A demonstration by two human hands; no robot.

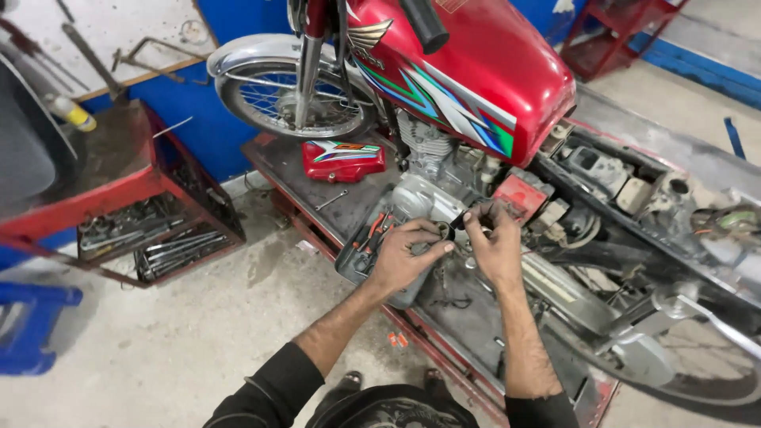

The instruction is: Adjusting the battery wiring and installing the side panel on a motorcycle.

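Both hands meet over the motorcycle's engine: the left hand [404, 257] and the right hand [493, 246] pinch one small dark part [449, 230] between their fingertips, just in front of the engine case [424, 198]. Beyond lies a detached red side cover [342, 161] with striped decal, under the red fuel tank [476, 71].

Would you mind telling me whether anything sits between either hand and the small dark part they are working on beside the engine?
Nothing visible does. The left hand and right hand both already have fingertips on the small dark part, just in front of the engine. The tray of tools lies below the left hand, out of the way.
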